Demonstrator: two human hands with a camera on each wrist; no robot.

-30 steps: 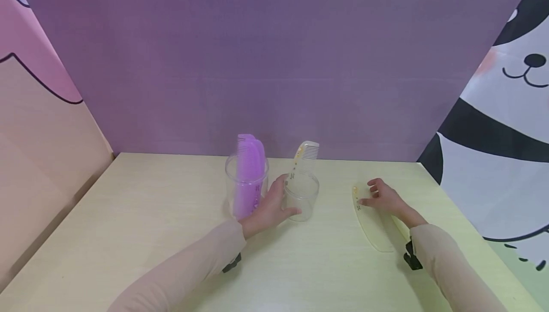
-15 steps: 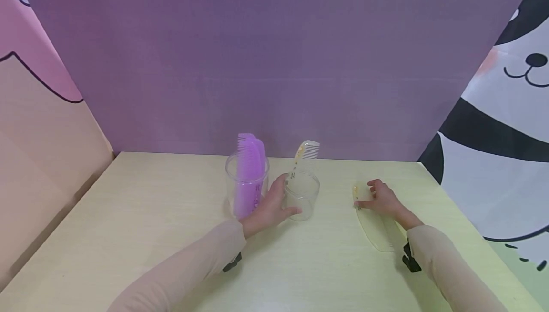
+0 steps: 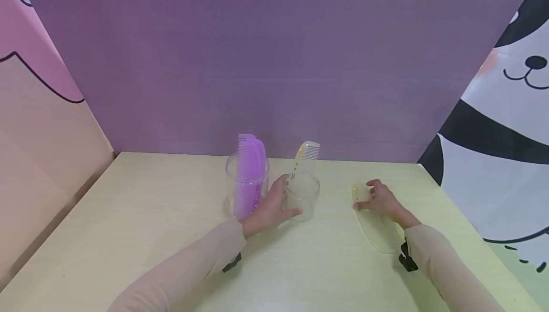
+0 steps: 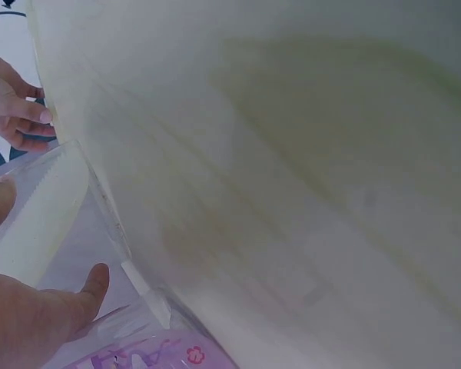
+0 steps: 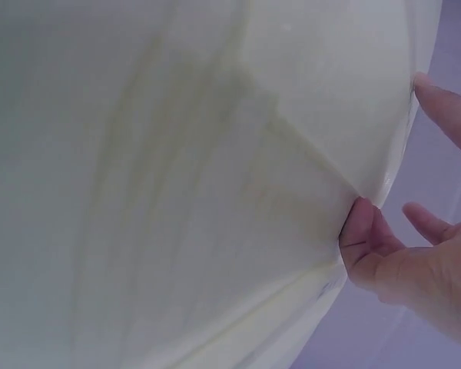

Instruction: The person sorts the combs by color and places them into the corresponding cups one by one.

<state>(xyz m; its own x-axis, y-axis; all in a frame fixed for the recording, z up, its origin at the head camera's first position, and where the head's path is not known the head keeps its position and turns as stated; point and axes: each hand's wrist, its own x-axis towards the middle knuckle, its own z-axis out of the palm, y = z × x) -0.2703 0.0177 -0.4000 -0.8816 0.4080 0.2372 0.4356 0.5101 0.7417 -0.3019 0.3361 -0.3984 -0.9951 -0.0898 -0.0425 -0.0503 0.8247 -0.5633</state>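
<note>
A clear round cup (image 3: 303, 202) stands on the table, gripped by my left hand (image 3: 269, 209), with the thumb in front and the fingers behind. A clear comb with yellow flowers (image 3: 310, 151) leans upright in it. Left of that hand, a second clear cup (image 3: 230, 174) holds purple combs (image 3: 250, 169). My right hand (image 3: 383, 202) reaches over a clear comb (image 3: 373, 231) lying flat; its thumb touches the flowered left edge and the fingertips bend toward the far end. In the right wrist view, thumb and bent fingers (image 5: 361, 238) meet the comb's rim.
The pale wooden table (image 3: 171, 183) ends at a purple backdrop (image 3: 274, 64). A panda-print wall (image 3: 514, 121) borders the right side, and a pink and beige wall (image 3: 38, 126) the left. Black straps (image 3: 407, 257) sit at the wrists.
My right thumb has slid outward to the comb's left edge, and the right wrist has shifted slightly left. The left hand, cups and purple combs have stayed put.
</note>
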